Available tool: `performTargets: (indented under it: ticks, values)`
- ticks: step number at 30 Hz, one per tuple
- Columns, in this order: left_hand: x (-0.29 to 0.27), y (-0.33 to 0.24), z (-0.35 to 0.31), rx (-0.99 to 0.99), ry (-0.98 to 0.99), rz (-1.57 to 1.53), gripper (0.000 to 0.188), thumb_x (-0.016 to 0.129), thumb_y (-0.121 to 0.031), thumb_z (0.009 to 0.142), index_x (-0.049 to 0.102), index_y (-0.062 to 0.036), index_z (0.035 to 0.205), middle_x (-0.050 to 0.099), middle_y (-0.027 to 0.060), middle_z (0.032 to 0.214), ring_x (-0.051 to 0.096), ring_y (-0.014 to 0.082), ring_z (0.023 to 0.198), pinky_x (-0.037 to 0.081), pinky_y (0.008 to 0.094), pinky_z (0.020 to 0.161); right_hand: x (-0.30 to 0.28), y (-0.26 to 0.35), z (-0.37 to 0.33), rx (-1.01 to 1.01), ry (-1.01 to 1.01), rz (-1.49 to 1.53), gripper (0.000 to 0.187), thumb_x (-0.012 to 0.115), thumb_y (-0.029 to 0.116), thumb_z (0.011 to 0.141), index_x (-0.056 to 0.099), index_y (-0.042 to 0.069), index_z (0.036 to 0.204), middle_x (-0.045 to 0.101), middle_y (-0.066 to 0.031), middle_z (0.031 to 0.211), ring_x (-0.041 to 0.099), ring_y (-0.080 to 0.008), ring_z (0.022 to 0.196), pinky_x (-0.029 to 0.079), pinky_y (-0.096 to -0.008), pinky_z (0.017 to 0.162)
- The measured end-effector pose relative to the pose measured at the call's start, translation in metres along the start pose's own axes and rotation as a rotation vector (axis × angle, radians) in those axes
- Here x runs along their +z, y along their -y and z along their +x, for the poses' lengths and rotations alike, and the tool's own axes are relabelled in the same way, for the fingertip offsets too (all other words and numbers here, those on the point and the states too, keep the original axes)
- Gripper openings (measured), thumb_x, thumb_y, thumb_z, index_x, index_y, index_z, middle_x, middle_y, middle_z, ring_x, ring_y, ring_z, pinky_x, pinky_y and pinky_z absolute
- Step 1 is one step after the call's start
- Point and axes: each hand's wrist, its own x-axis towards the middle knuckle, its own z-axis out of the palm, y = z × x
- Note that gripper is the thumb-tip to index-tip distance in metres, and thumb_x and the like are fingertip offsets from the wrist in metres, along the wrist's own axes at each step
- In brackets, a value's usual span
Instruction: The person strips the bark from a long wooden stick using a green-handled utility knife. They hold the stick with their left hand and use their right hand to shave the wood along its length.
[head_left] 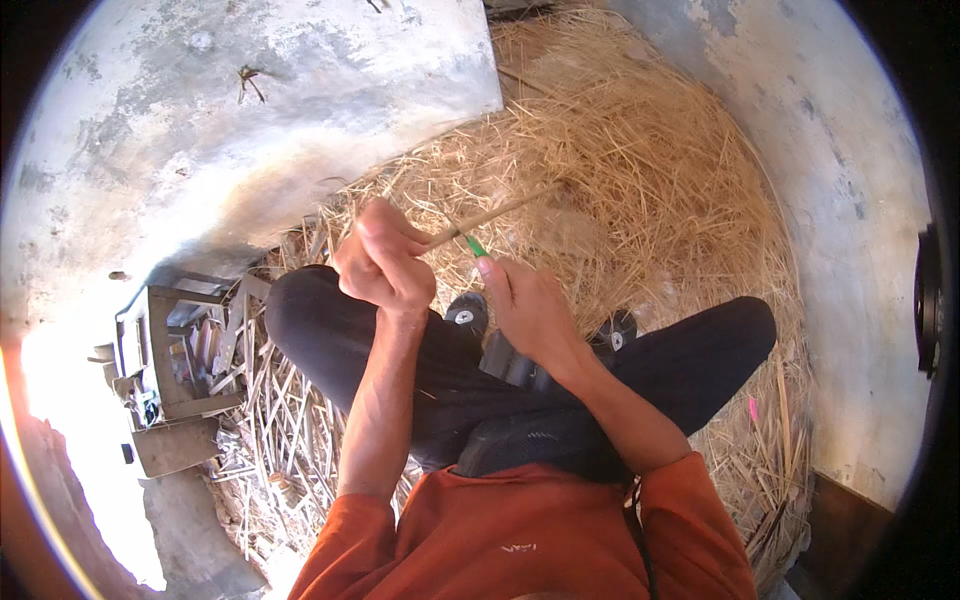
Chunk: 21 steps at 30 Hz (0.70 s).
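Observation:
My left hand (385,258) is closed in a fist around one end of a thin tan stick (512,205). From the fist the stick slants up and to the right, over the straw. My right hand (532,308) grips a small green-handled knife (475,246), its thumb lying along the handle. The thin dark blade meets the stick a short way beyond my left fist. Most of the handle is hidden inside my right hand.
Loose straw (640,150) covers the floor ahead, against pale walls. My crossed legs in dark trousers (690,355) frame the work. At left, a wooden frame (165,350) stands by split strips (300,430) and a bright opening. A pink object (753,408) lies at right.

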Motion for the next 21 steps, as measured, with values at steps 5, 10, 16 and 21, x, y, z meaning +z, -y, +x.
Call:
performTargets:
  ticks: [5,10,16,21]
  values:
    - [0.008,-0.008,-0.015,0.042,-0.085,-0.029,0.051,0.033,-0.012,0.098,0.042,-0.0007,0.049,0.044,0.0062,0.039,0.044,0.0122,0.032,0.030,0.0237,0.032,0.002,-0.010,-0.008,-0.069,-0.041,0.018,0.045,0.046,0.033,0.095,0.058,-0.003,0.071,0.052,-0.0257,0.055,0.054,-0.0447,0.054,0.042,-0.0502,0.051]
    - [0.007,-0.008,-0.007,0.071,-0.066,0.104,0.049,0.034,-0.008,0.097,0.043,-0.0009,0.050,0.045,0.0057,0.041,0.046,0.0122,0.033,0.030,0.0232,0.033,0.001,0.002,-0.006,-0.007,-0.012,0.041,0.046,0.046,0.033,0.095,0.059,-0.003,0.071,0.052,-0.0254,0.055,0.054,-0.0449,0.054,0.042,-0.0500,0.052]
    - [0.003,-0.007,-0.009,0.026,-0.042,0.165,0.044,0.035,-0.007,0.097,0.043,-0.0013,0.054,0.046,0.0055,0.043,0.046,0.0122,0.034,0.031,0.0239,0.033,0.002,-0.013,-0.008,-0.033,-0.037,-0.005,0.048,0.045,0.036,0.095,0.060,-0.003,0.071,0.053,-0.0260,0.055,0.055,-0.0446,0.056,0.043,-0.0501,0.053]
    - [0.003,-0.002,-0.005,0.080,-0.036,0.170,0.044,0.033,-0.009,0.098,0.043,-0.0017,0.057,0.045,0.0054,0.042,0.045,0.0118,0.033,0.030,0.0236,0.033,0.001,0.001,-0.009,-0.009,-0.012,-0.094,0.045,0.046,0.036,0.095,0.060,-0.002,0.075,0.054,-0.0252,0.056,0.056,-0.0445,0.056,0.044,-0.0502,0.053]
